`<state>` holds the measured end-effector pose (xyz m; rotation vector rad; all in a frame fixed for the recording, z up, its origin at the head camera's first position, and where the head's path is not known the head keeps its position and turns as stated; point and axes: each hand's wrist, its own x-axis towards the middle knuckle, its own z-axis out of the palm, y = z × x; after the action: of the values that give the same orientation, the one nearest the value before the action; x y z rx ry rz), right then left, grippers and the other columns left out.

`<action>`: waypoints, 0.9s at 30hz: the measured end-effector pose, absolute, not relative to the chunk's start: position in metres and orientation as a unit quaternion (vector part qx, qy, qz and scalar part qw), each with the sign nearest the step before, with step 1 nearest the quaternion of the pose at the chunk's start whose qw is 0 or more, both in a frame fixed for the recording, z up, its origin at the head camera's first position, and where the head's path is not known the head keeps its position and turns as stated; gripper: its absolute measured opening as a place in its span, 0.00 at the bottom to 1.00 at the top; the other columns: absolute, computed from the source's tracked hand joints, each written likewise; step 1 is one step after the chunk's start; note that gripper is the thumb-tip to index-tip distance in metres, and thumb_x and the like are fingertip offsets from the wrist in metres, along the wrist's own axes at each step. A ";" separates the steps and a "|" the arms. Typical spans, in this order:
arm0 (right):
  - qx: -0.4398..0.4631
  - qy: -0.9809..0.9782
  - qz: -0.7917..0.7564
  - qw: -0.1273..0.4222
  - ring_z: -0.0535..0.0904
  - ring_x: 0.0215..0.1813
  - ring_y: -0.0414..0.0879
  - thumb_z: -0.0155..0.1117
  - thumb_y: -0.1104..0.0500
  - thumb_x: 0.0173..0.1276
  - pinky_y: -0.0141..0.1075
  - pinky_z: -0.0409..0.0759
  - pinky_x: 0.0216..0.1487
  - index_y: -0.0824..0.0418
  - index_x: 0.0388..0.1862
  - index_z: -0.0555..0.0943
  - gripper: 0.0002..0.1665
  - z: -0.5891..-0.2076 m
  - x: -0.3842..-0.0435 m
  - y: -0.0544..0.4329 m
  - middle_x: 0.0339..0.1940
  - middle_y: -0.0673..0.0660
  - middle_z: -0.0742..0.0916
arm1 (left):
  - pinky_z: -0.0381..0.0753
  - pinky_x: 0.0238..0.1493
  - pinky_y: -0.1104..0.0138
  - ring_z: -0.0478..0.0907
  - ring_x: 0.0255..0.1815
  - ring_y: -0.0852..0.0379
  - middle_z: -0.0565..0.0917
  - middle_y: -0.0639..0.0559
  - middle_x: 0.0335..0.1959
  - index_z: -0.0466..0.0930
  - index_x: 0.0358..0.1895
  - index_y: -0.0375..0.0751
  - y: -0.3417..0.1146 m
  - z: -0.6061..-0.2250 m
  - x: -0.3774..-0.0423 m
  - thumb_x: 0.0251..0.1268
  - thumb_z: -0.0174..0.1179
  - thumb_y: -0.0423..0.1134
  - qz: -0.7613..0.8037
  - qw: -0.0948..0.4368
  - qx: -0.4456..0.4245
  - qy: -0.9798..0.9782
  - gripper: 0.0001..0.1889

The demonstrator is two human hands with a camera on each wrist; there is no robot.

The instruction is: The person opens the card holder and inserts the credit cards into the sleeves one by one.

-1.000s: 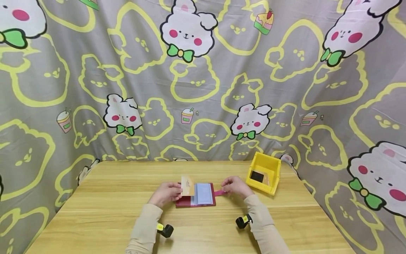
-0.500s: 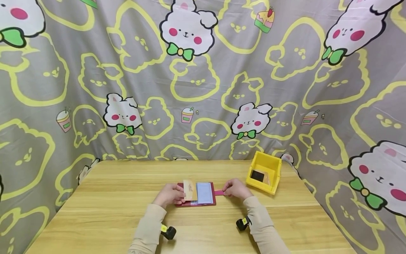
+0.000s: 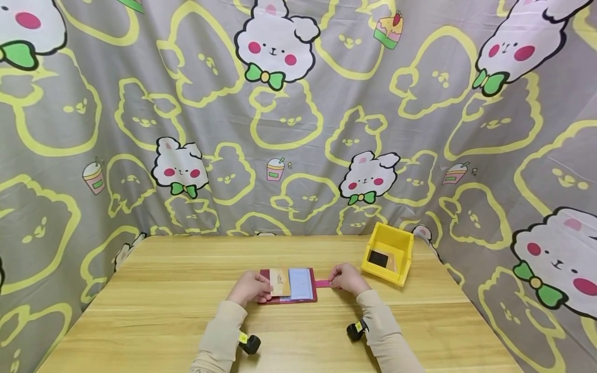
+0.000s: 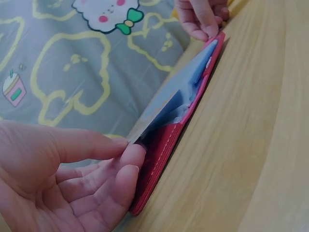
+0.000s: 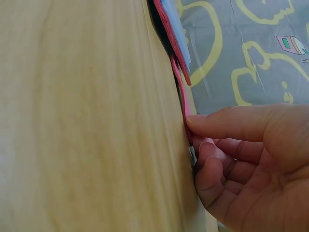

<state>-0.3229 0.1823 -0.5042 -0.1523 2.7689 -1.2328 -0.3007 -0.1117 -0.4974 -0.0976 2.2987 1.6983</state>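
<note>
A dark red card holder [image 3: 264, 299] lies unfolded on the table, with clear bluish sleeves [image 3: 300, 283] on its right side. Between thumb and fingers, my left hand [image 3: 252, 287] pinches the left edge of a yellow-orange card [image 3: 280, 282]. The card's right edge meets the sleeves, and it slants over the red inner cover in the left wrist view. On the other side, my right hand [image 3: 347, 278] pinches the end of the holder's pink strap [image 3: 322, 283], drawn out to the right. In the right wrist view the strap [image 5: 185, 104] runs from the cover to the thumb.
A yellow bin [image 3: 388, 254] stands at the back right, close beyond my right hand, with a black card [image 3: 378, 258] and a brownish card [image 3: 391, 262] inside. A patterned curtain [image 3: 298, 207] hangs behind the wooden table [image 3: 177, 300].
My left hand has moved right and slightly down with the card, bringing it lower over the holder and against the sleeves. My right hand has shifted slightly right, still holding the strap.
</note>
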 end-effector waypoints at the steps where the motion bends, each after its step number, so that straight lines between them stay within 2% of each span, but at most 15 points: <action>1: -0.050 0.910 -0.407 0.053 0.70 0.21 0.42 0.68 0.70 0.54 0.31 0.71 0.23 0.63 0.25 0.81 0.05 -0.505 -0.323 0.182 0.21 0.51 0.80 | 0.81 0.23 0.71 0.80 0.19 0.60 0.85 0.42 0.26 0.78 0.39 0.26 -0.111 -0.497 -0.300 0.59 0.63 0.26 0.584 0.137 -0.035 0.799 0.07; 16: -0.050 0.907 -0.414 0.051 0.71 0.22 0.41 0.68 0.70 0.53 0.31 0.72 0.23 0.64 0.25 0.81 0.05 -0.506 -0.323 0.183 0.19 0.51 0.79 | 0.83 0.22 0.67 0.80 0.15 0.60 0.83 0.42 0.19 0.76 0.34 0.26 -0.098 -0.495 -0.296 0.55 0.61 0.22 0.569 0.071 -0.037 0.819 0.05; 27: -0.049 0.908 -0.414 0.054 0.70 0.20 0.41 0.69 0.70 0.53 0.31 0.71 0.23 0.63 0.24 0.81 0.05 -0.504 -0.323 0.183 0.19 0.51 0.79 | 0.83 0.21 0.68 0.79 0.14 0.60 0.82 0.43 0.18 0.76 0.32 0.27 -0.098 -0.493 -0.296 0.53 0.60 0.22 0.560 0.069 -0.035 0.825 0.04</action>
<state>-0.3226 0.1830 -0.5041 -0.1475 2.7563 -1.2564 -0.2962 -0.0980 -0.4933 -0.1051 2.4824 1.6874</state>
